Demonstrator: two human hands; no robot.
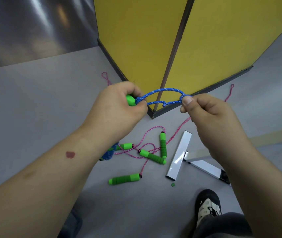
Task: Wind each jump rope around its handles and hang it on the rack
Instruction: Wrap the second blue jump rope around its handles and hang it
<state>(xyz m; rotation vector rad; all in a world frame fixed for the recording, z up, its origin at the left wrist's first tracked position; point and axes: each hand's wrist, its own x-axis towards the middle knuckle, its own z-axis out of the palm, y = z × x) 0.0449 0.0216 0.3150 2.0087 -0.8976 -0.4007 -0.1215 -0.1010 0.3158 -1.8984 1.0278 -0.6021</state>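
Mostly, your left hand (pixel 118 107) hid what it gripped: fingers curled round green handles (pixel 130 100) with only one end showing, so how much blue rope (pixel 164 91) was wound there could not be made out, though a blue bundle (pixel 110 152) showed under your wrist. Your right hand (pixel 210 114) pinched the rope's loop between thumb and forefinger, held up before the yellow panels (pixel 140 40). Down on the grey floor (pixel 34 100) lay pink ropes (pixel 147 145) with four green handles (pixel 124 179) beside a white rack foot (pixel 179 155), your shoe (pixel 208 206) partly cut off by your trouser leg.
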